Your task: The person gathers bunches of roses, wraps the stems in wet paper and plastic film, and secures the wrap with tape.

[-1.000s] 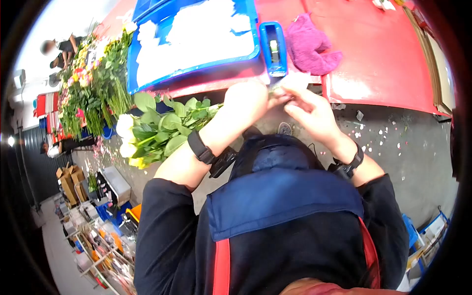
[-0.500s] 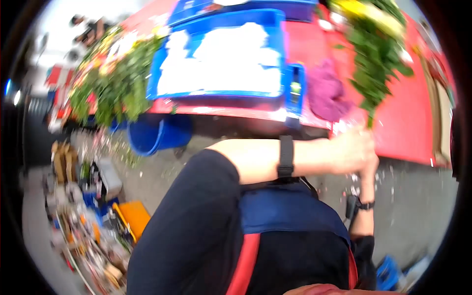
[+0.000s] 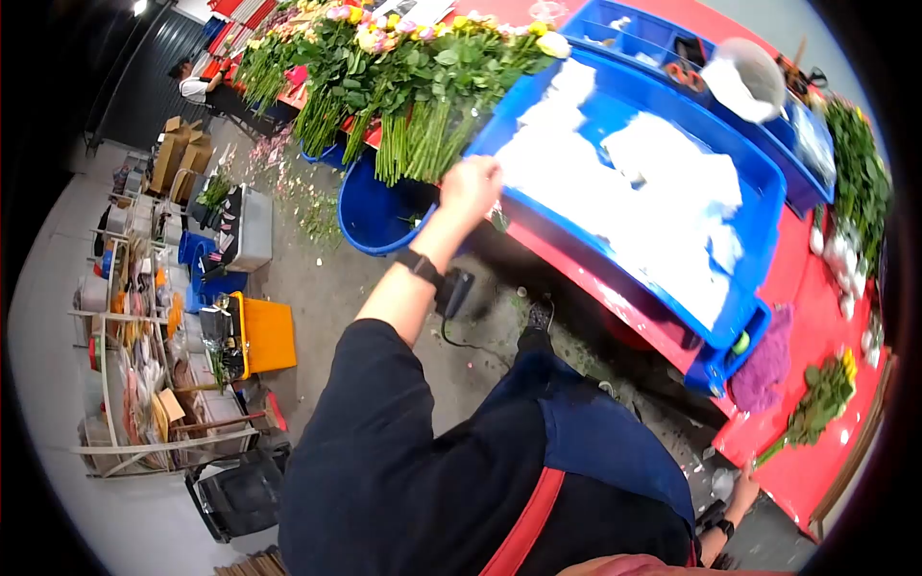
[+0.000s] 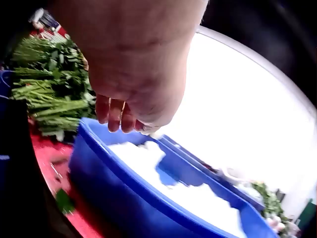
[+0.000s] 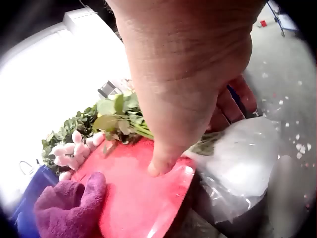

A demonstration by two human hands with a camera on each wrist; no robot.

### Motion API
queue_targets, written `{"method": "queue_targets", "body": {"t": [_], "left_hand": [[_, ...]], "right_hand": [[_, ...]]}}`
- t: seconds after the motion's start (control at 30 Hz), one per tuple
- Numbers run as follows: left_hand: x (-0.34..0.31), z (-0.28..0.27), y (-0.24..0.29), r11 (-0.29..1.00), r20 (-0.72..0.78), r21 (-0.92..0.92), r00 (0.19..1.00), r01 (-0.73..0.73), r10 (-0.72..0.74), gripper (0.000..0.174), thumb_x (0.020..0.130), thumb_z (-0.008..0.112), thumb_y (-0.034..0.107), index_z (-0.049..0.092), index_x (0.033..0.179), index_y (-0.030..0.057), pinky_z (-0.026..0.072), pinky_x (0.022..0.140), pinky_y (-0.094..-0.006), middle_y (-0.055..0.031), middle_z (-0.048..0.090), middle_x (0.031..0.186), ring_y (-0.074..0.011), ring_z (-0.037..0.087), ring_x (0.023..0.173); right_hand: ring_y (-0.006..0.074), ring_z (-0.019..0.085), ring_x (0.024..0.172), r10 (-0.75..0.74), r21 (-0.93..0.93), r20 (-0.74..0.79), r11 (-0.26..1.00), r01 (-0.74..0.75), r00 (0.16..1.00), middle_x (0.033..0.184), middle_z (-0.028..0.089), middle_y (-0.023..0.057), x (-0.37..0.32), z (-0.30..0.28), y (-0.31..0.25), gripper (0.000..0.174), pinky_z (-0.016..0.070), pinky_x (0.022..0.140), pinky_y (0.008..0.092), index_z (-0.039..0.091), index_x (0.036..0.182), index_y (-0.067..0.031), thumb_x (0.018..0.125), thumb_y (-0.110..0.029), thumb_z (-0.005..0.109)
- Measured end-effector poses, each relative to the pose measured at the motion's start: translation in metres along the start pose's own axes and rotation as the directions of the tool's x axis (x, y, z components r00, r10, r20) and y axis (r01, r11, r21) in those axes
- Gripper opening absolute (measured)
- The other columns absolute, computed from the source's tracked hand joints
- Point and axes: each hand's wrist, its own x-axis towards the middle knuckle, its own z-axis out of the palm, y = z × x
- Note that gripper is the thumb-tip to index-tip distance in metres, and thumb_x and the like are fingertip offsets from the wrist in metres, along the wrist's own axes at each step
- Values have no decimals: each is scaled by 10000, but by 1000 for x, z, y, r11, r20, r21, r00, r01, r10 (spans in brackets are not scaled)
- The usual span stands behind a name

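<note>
The bouquet lies on the red tabletop, its clear-wrapped stem end under the right hand, thumb pressing the edge, grip impossible to tell, while the left hand hangs loosely curled, empty, over the blue tray beside flower stems.
</note>
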Motion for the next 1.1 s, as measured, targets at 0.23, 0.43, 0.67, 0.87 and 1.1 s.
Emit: {"method": "queue_targets", "body": {"t": [0.23, 0.43, 0.67, 0.87, 1.1], "left_hand": [[134, 28, -152, 847, -6, 213, 868, 487, -497, 470, 814, 693, 378, 636, 1086, 0, 480, 910, -427, -168, 609, 1130, -346, 573, 1087], [179, 17, -178, 832, 105, 143, 828, 536, -551, 524, 737, 717, 319, 591, 1120, -15, 480, 919, -421, -222, 549, 1190, -376, 578, 1088], [176, -17, -147, 959, -224, -200, 943, 201, -244, 407, 665, 736, 231, 557, 877, -67, 495, 776, -401, -235, 584, 892, -356, 585, 832], [116, -79, -27, 227, 11, -971, 957, 80, -288, 166, 813, 603, 29, 475, 906, -19, 465, 473, -272, -86, 561, 726, -138, 546, 496], [22, -112, 21, 335, 28, -932, 951, 136, -308, 179, 924, 626, 132, 549, 996, -13, 503, 616, -235, -61, 640, 829, -119, 622, 692]], "right_hand": [[320, 624, 841, 157, -140, -117, 975, -173, 981, 990, 648, 263, -18, -103, -279, 509, 477, 775, 403, 529, 1188, 102, 953, -350, 526], [277, 630, 922, -277, 30, -37, 960, 278, 960, 1028, 658, 171, -18, -67, -490, 298, 478, 822, 343, 573, 1152, 49, 936, -157, 573], [308, 645, 843, -778, 323, -1, 595, 736, 629, 923, 657, 166, -62, -26, -720, 177, 499, 759, 346, 629, 995, 26, 843, -64, 644], [346, 613, 1015, -926, 713, -19, 252, 654, 378, 1083, 630, 214, -94, 33, -841, 699, 481, 888, 365, 533, 1220, 15, 699, -351, 820], [183, 577, 686, -935, 902, 249, 319, 292, 251, 752, 615, 142, -110, 10, -808, 257, 473, 650, 336, 601, 973, 11, 772, -130, 677]]}}
